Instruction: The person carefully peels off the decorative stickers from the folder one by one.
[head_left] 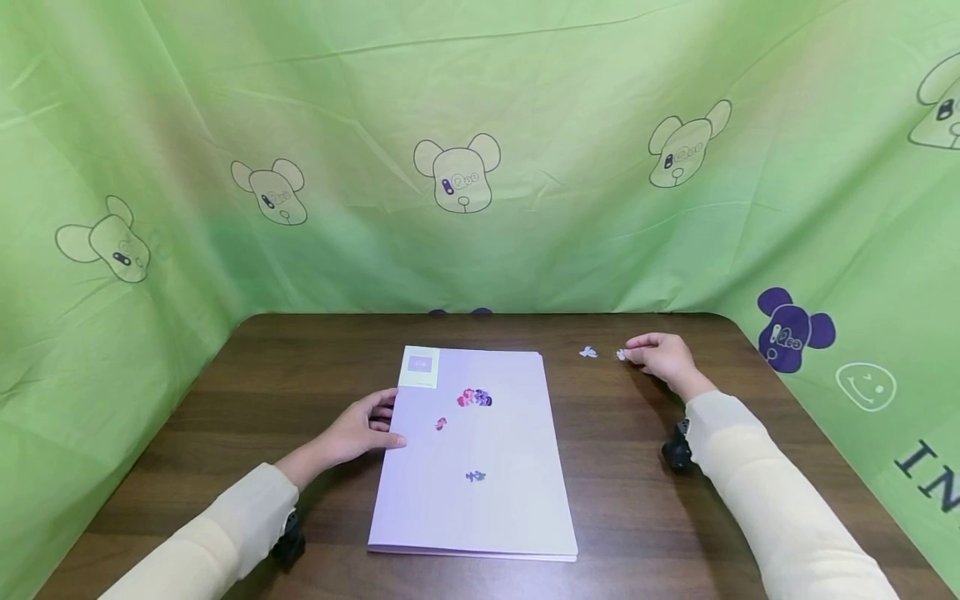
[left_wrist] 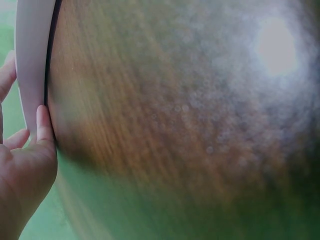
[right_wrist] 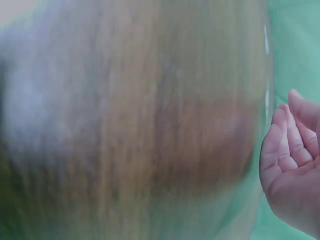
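Observation:
A large white booklet [head_left: 517,467] lies on the table with a small printed label [head_left: 420,364] in its top left corner. On its cover are a pink-and-purple cartoon cluster [head_left: 476,397], a small pink figure [head_left: 441,424] and a small purple-grey one [head_left: 476,477]. My left hand [head_left: 352,429] holds the booklet's left edge, thumb on top and the other fingers curled at its side. Over the table's far right, my right hand [head_left: 663,360] pinches a small whitish cut-out piece [head_left: 620,354]. A similar piece [head_left: 588,352] lies to its left. The right wrist view does not show the pinched piece.
The brown wooden table [head_left: 300,358] has rounded far corners. Green cloth [head_left: 360,250] with bear-head drawings hangs behind it and along both sides. Each wrist carries a black camera, one below the right cuff [head_left: 677,448]. Both wrist views are blurred.

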